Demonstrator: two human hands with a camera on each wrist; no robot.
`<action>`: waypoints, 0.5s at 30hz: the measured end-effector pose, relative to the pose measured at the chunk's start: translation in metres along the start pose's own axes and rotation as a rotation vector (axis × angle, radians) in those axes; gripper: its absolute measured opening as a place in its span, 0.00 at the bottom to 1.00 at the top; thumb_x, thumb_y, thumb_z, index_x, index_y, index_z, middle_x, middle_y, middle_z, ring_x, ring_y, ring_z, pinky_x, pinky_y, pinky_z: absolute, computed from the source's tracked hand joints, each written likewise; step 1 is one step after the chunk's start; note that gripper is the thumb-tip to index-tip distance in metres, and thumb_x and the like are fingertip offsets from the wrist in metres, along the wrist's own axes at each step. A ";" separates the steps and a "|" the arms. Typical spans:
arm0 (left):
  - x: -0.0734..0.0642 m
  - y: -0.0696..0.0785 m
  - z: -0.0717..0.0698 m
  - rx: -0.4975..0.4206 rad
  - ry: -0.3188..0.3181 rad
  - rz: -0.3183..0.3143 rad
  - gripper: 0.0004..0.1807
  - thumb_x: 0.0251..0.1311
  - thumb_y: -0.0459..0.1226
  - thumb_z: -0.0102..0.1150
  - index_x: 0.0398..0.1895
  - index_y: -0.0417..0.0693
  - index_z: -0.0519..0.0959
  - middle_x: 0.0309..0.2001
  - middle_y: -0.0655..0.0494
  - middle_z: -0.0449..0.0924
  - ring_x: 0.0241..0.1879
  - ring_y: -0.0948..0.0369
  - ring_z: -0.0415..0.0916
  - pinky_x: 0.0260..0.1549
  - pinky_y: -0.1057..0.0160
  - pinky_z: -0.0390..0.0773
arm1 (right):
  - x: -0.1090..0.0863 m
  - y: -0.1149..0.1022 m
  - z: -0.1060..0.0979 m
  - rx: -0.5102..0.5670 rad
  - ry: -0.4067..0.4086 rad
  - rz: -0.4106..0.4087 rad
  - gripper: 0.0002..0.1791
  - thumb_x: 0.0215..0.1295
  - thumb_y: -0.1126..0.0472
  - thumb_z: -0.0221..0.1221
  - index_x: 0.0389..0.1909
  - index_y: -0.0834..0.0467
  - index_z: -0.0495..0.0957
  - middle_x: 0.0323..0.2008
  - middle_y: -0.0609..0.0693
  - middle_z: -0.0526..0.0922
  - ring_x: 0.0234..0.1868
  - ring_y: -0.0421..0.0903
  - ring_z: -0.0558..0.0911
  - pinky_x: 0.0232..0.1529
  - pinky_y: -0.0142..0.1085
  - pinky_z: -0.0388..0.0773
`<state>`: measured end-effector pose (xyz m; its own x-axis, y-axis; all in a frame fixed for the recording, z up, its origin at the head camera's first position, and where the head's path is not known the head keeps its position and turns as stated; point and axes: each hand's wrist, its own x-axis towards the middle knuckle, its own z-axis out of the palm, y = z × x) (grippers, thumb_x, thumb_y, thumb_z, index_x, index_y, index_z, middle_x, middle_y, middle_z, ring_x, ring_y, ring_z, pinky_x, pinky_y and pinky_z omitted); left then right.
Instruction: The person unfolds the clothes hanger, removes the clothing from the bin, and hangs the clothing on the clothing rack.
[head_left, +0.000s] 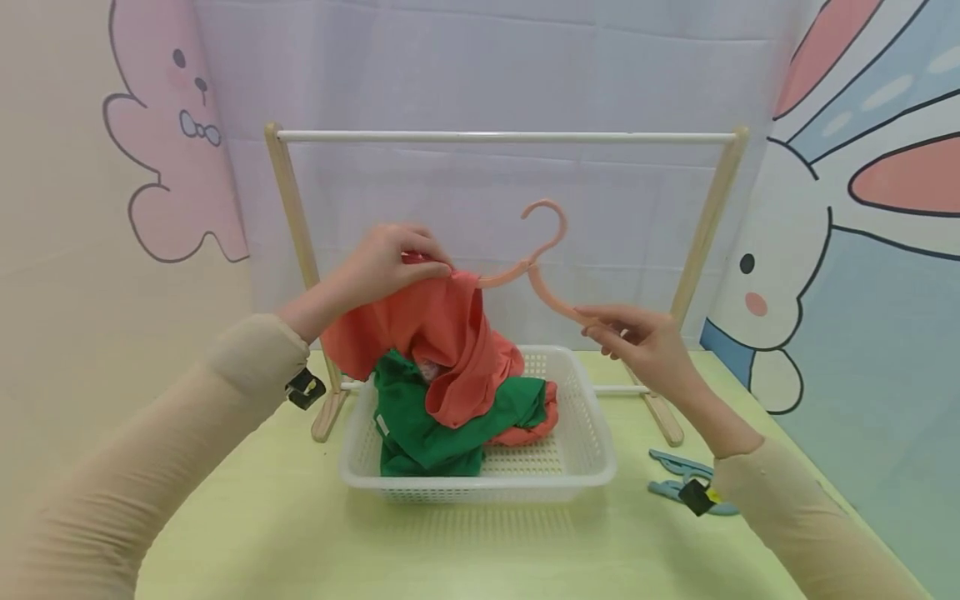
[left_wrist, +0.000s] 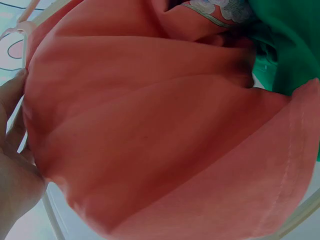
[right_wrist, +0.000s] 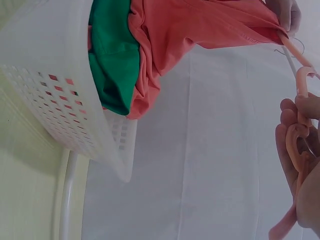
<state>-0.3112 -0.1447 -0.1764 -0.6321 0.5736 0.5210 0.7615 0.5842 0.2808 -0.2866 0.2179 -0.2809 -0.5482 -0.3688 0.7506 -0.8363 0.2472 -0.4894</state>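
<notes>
A coral-red garment [head_left: 438, 312] hangs bunched from my left hand [head_left: 401, 258], which pinches its upper edge. Part of its floral print [left_wrist: 220, 9] shows in the left wrist view. One arm of an orange hanger [head_left: 551, 296] runs into the red cloth beside my left fingertips; how far in is hidden. My right hand [head_left: 641, 337] grips the hanger's other arm near its end, and the hook points up. Below, the red cloth droops over a green garment [head_left: 442, 442] in a white plastic basket [head_left: 480, 483]. More red cloth [head_left: 536, 425] lies beside the green one.
Behind the basket stands a clothes rack with a white rail [head_left: 502, 137] and wooden legs [head_left: 705, 225]. Blue hangers [head_left: 678, 462] lie on the pale yellow table [head_left: 450, 550] by my right sleeve. A white curtain [head_left: 480, 67] hangs behind, with cartoon-printed walls at both sides.
</notes>
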 end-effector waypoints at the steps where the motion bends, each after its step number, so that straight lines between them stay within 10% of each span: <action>1: 0.001 0.000 0.001 -0.010 0.011 0.003 0.05 0.62 0.39 0.66 0.39 0.51 0.88 0.38 0.56 0.84 0.40 0.60 0.78 0.47 0.57 0.82 | 0.000 0.000 0.001 -0.003 -0.004 0.003 0.17 0.63 0.77 0.59 0.53 0.65 0.82 0.35 0.29 0.86 0.21 0.33 0.79 0.22 0.29 0.79; 10: 0.007 0.011 0.004 -0.083 0.098 0.001 0.06 0.64 0.39 0.64 0.38 0.49 0.87 0.37 0.56 0.82 0.39 0.63 0.78 0.51 0.58 0.82 | 0.001 0.000 0.006 -0.048 -0.013 0.028 0.17 0.63 0.75 0.61 0.52 0.62 0.83 0.33 0.53 0.88 0.21 0.33 0.79 0.18 0.28 0.75; 15: 0.011 0.015 0.008 -0.124 0.152 0.015 0.06 0.64 0.39 0.64 0.38 0.48 0.86 0.38 0.55 0.81 0.37 0.63 0.77 0.50 0.61 0.82 | 0.001 -0.001 0.012 -0.073 -0.007 0.016 0.17 0.61 0.75 0.62 0.51 0.61 0.84 0.33 0.39 0.87 0.20 0.33 0.78 0.15 0.27 0.70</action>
<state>-0.3079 -0.1252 -0.1732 -0.5991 0.4827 0.6388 0.7882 0.4960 0.3643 -0.2866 0.2061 -0.2847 -0.5615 -0.3702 0.7401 -0.8252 0.3172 -0.4674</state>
